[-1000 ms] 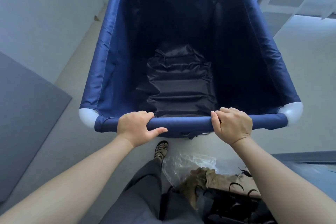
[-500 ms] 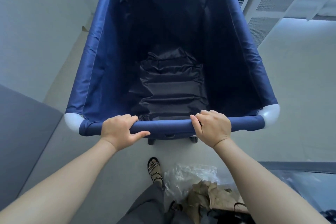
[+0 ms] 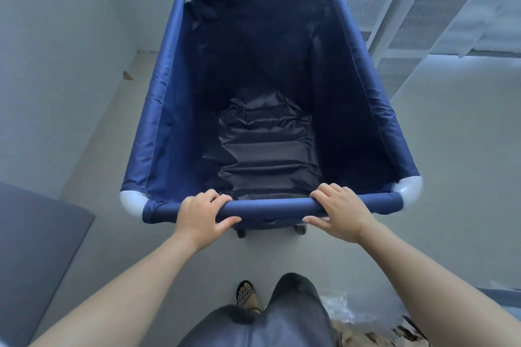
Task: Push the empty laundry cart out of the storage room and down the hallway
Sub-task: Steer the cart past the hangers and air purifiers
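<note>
The laundry cart (image 3: 169, 110) is a deep navy fabric bin with white corner joints, and it fills the middle of the view. Nothing lies inside; only a wrinkled dark bottom panel shows. My left hand (image 3: 201, 215) wraps the near padded rail left of centre, thumb underneath. My right hand (image 3: 339, 213) holds the same rail right of centre. Two small castors peek out beneath the rail, between my hands. Both arms are stretched out in front of me.
White louvred units (image 3: 394, 8) stand just beyond the cart's far end and along the right. A pale wall (image 3: 56, 65) runs on the left, with a grey panel (image 3: 33, 248) low on it. A plastic bag and clutter (image 3: 352, 321) lie by my feet at bottom right.
The cart has rolled forward away from me and my arms have stretched out. The far rim and the louvred units have come into view; the clutter has slid to the bottom edge.
</note>
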The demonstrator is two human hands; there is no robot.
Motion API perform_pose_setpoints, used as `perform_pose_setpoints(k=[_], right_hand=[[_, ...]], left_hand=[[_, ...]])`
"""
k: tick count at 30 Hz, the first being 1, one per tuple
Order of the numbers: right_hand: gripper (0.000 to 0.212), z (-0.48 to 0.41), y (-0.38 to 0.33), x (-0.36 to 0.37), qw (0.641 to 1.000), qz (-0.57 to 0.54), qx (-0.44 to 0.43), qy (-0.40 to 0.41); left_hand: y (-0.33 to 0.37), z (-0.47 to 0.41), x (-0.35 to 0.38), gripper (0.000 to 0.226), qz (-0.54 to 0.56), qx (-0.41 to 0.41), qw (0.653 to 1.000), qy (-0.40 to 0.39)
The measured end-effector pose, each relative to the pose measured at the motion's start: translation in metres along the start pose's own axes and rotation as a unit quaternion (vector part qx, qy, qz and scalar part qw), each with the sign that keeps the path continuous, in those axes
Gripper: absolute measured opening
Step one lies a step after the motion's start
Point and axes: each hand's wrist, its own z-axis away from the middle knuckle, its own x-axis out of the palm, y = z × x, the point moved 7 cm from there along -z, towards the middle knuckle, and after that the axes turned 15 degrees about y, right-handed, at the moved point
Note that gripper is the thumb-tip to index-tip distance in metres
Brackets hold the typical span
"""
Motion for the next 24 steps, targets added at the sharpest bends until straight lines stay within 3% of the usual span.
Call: perform_pose_setpoints(k=[4, 14, 24], right_hand=[[0.045, -0.009, 0.028, 0.001, 0.998, 0.042, 0.031, -0.033], [0.045, -0.048, 0.058, 0.004, 0.996, 0.038, 0.014, -0.076], [0.043, -0.061, 0.140, -0.004, 0.988, -0.004, -0.098, -0.119]], left_hand=[[-0.007, -0.018, 0.003, 0.044, -0.022, -0.021, 0.999, -0.017], [0.003, -0.061, 0.014, 0.047, -0.077, -0.071, 0.991, -0.083], [0.075, -0.085, 0.036, 0.046, -0.123, -0.145, 0.976, -0.104]])
